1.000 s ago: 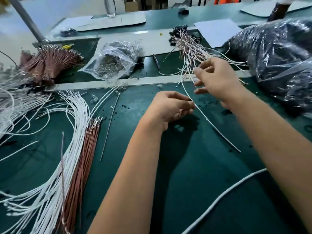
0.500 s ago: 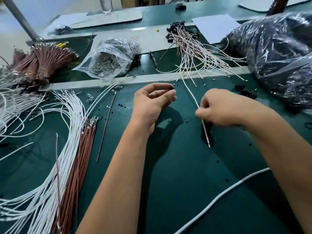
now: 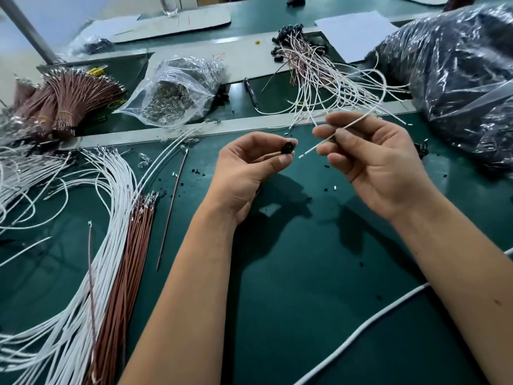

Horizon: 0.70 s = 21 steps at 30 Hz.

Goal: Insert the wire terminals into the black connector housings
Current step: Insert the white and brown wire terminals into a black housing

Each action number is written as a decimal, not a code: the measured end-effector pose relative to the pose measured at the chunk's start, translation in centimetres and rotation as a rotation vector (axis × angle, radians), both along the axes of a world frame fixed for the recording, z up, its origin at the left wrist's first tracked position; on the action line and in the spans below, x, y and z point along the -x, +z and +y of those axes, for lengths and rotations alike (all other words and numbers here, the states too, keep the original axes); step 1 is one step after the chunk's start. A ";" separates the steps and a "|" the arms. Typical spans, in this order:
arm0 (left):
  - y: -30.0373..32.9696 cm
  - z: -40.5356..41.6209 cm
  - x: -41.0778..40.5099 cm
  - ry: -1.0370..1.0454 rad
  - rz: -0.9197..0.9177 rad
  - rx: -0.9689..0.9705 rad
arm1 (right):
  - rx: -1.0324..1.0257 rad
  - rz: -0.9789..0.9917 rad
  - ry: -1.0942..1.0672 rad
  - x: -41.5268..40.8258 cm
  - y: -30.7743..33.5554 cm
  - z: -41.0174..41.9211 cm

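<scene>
Holding position mid-insertion, terminal not yet seated; entries run near to far, clock directions read from frame centre

- Loose white cord (image 3: 361,332), 5 o'clock, nearest edge: runs out of frame on the right, its purpose is unclear
- Feed stock, 8 o'clock: white wires (image 3: 83,273) and brown wires (image 3: 125,259) in long fanned bunches, lower ends cut off by the frame; judged a large share of the work remaining
- Left hand (image 3: 244,168), 12 o'clock, just above centre: fingers curled, thumb and fingertips pinching one black connector housing (image 3: 287,148), open end turned toward the right hand
- Right hand (image 3: 372,162), 2 o'clock: fingers curled around one white wire (image 3: 327,140), its tip just beside the housing but apart from it; metal terminal too small to make out
- Finished pile (image 3: 319,68), 1 o'clock, far: wires already ending in black housings, tangled, count not readable; judged a fair batch done
- Clear bag (image 3: 177,93), 11 o'clock, far: small glinting parts, kind cannot be told
- Brown tied bundles (image 3: 69,98), 10 o'clock, far: more stock waiting
- Dark plastic bag (image 3: 458,79), 2 o'clock, far: contents hidden, right side cut off
</scene>
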<state>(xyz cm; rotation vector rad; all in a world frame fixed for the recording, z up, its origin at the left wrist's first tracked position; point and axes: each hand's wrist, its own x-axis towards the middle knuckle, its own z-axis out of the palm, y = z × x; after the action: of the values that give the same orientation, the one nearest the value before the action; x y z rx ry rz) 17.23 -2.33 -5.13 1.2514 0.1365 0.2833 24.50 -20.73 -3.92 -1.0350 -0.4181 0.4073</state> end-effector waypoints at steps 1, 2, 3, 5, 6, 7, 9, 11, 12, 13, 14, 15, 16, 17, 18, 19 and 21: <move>-0.1 0.0 0.0 -0.006 -0.003 -0.003 | 0.008 -0.026 -0.022 0.0 -0.1 0.0; -0.1 0.1 -0.1 -0.010 -0.006 -0.008 | 0.028 -0.054 -0.049 0.0 -0.1 0.0; -0.1 0.1 -0.1 -0.014 -0.008 -0.013 | 0.055 -0.080 -0.075 0.0 -0.3 0.0; -0.1 0.1 -0.2 -0.015 -0.013 -0.033 | 0.119 -0.139 -0.110 0.0 -0.6 0.1; -0.1 0.1 -0.2 -0.013 -0.011 -0.052 | 0.160 -0.186 -0.123 0.2 -0.8 0.2; -0.1 0.0 -0.2 -0.011 -0.006 -0.078 | 0.207 -0.247 -0.133 0.4 -1.0 0.4; -0.1 -0.3 -0.3 -0.014 0.003 -0.133 | 0.309 -0.360 -0.144 0.7 -1.4 0.9; -0.2 -0.6 -0.3 -0.022 0.007 -0.171 | 0.385 -0.409 -0.140 0.8 -1.8 1.3; -0.2 -0.7 -0.3 -0.023 0.008 -0.180 | 0.393 -0.406 -0.141 0.7 -1.8 1.3; -0.1 -0.8 -0.3 -0.025 0.010 -0.182 | 0.377 -0.383 -0.145 0.6 -1.9 1.3; -0.1 -0.8 -0.3 -0.026 0.016 -0.183 | 0.344 -0.342 -0.150 0.4 -1.9 1.3; 0.1 -0.8 -0.3 -0.027 0.027 -0.185 | 0.304 -0.293 -0.155 0.3 -1.8 1.2; 0.2 -0.8 -0.2 -0.025 0.044 -0.190 | 0.266 -0.244 -0.154 0.1 -1.8 1.0; 0.3 -0.8 -0.2 -0.022 0.065 -0.192 | 0.233 -0.203 -0.147 0.0 -1.7 0.9; 0.4 -0.8 -0.2 -0.021 0.085 -0.192 | 0.207 -0.170 -0.136 -0.1 -1.7 0.8; 0.5 -0.9 -0.2 -0.024 0.102 -0.190 | 0.187 -0.143 -0.126 -0.2 -1.6 0.8; 0.6 -1.1 -0.2 -0.025 0.128 -0.175 | 0.159 -0.103 -0.105 -0.3 -1.5 0.7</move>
<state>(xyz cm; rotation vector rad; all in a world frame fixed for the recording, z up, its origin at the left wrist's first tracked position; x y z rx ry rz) 17.38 -3.47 -4.53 1.4442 0.2089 0.1965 24.82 -20.06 -5.41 -1.2306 -0.4266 0.2969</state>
